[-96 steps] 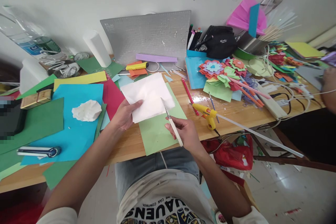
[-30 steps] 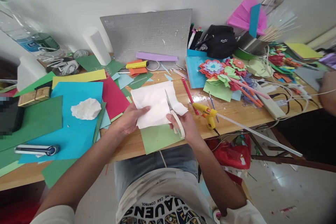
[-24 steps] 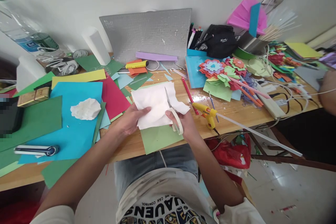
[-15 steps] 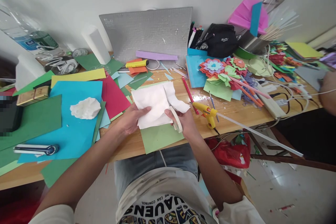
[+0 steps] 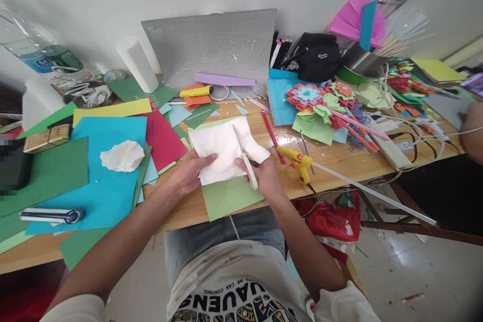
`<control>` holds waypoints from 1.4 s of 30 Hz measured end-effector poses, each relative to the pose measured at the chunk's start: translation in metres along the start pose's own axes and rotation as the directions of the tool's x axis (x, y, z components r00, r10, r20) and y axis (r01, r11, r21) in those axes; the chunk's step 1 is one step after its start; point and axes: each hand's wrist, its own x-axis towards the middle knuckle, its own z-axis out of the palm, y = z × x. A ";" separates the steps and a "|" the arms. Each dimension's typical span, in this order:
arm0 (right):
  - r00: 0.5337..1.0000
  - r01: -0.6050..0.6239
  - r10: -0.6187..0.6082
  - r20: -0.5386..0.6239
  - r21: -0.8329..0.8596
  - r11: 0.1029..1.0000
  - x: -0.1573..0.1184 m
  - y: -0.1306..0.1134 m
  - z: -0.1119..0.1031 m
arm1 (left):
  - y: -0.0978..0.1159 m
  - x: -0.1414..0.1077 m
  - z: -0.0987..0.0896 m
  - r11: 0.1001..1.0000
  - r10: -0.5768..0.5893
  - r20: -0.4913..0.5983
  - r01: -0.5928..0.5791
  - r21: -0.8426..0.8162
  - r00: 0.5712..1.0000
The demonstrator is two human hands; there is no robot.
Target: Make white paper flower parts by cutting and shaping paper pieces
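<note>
Ylw glue gun (image 5: 297, 159), blk pouch (image 5: 319, 63), gry mat (image 5: 211, 45)

Coloured papers (image 5: 109, 191) lie across the wooden table (image 5: 328, 166).

The paper (image 5: 217, 147) is plain white, thin and soft-looking, with a finely jagged near edge. It is held roughly flat over the green sheet (image 5: 231, 199) on the worktop (image 5: 181, 216); whether the two touch cannot be told. Its right part curves away from the rest. The scissors (image 5: 248, 167) have slim metal blades and white handles; they slant over the paper, tips toward its far edge, handles toward the near right.
</note>
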 end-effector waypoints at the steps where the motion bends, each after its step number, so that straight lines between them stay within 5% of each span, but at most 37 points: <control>1: 1.000 0.000 0.000 0.007 0.001 1.000 0.001 0.000 -0.001 | 0.000 0.000 0.000 1.000 -0.004 0.001 0.004 0.005 1.000; 16: 0.999 0.042 -0.045 0.027 0.095 0.995 0.013 -0.002 0.006 | -0.006 0.003 -0.005 0.999 -0.017 0.052 0.015 0.038 0.999; 33: 0.996 0.085 -0.086 -0.014 -0.015 0.996 0.020 0.004 0.005 | -0.004 0.003 -0.002 0.999 -0.021 0.016 0.020 0.042 1.000; 42: 0.995 -0.092 0.097 0.038 -0.116 0.989 0.024 0.013 -0.001 | -0.009 0.009 -0.004 0.999 -0.053 -0.020 0.053 0.013 0.998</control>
